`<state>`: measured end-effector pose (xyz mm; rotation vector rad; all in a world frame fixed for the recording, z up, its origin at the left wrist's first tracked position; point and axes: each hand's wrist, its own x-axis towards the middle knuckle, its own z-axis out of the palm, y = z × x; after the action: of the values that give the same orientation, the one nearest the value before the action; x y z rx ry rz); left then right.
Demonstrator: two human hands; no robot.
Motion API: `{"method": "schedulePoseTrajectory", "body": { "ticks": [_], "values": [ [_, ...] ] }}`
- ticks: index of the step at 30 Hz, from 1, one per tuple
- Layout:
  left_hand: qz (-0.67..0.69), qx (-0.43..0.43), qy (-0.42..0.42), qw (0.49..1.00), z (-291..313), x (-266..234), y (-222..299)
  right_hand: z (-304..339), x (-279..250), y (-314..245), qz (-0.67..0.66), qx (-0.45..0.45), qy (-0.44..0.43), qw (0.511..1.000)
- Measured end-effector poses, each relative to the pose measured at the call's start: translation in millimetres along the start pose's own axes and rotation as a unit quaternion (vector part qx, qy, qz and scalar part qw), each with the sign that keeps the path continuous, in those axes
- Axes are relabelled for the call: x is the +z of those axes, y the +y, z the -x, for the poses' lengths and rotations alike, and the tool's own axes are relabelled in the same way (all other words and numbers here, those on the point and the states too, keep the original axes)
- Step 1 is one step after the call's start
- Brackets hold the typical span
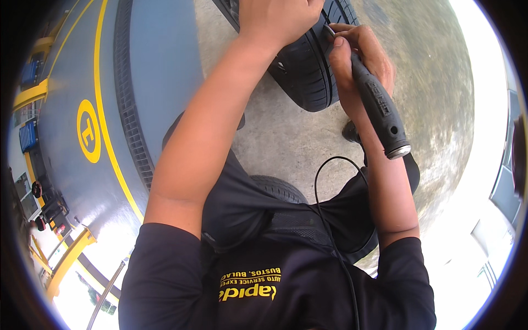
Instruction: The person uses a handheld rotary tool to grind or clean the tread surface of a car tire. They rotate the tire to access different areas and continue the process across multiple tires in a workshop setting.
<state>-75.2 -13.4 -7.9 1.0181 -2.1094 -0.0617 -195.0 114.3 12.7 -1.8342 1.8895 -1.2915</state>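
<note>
A black tyre [308,77] stands at the top centre with its grooved tread turned toward me. My left hand [280,19] lies against its upper part, its fingers mostly hidden or cut off by the upper edge of the view. My right hand [366,55] is closed round a screwdriver-like tool [379,104] with a thick black handle, a hole near its end and a metal cap. The handle's end points back toward me. Its short metal tip is at the tread, partly covered by my fingers; I cannot tell whether it enters the rubber.
A second tyre [280,188] lies beneath me between my legs. A thin black cable [317,187] loops over my lap. To the left, a dark drain grate [129,93] and a yellow line [104,110] cross the blue-grey floor; yellow metal frames [71,261] stand beyond.
</note>
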Motion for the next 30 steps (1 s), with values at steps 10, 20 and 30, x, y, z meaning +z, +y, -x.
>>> {"method": "schedulePoseTrajectory", "body": {
  "ticks": [10, 20, 30],
  "values": [
    [-0.003, -0.005, 0.024, 1.000, 10.6, 3.0, 16.2, -24.9, -22.1, 16.8, -0.258, 0.186, -0.100, 0.943],
    [-0.008, 0.013, 0.003, 1.000, 17.8, -5.8, 22.0, -26.9, -32.0, 31.9, -0.340, 0.191, -0.195, 0.900],
    [-0.015, 0.013, -0.008, 1.000, 10.3, -1.9, 17.6, -2.1, -24.9, 34.5, -0.341, 0.104, -0.025, 0.934]
  ]
}}
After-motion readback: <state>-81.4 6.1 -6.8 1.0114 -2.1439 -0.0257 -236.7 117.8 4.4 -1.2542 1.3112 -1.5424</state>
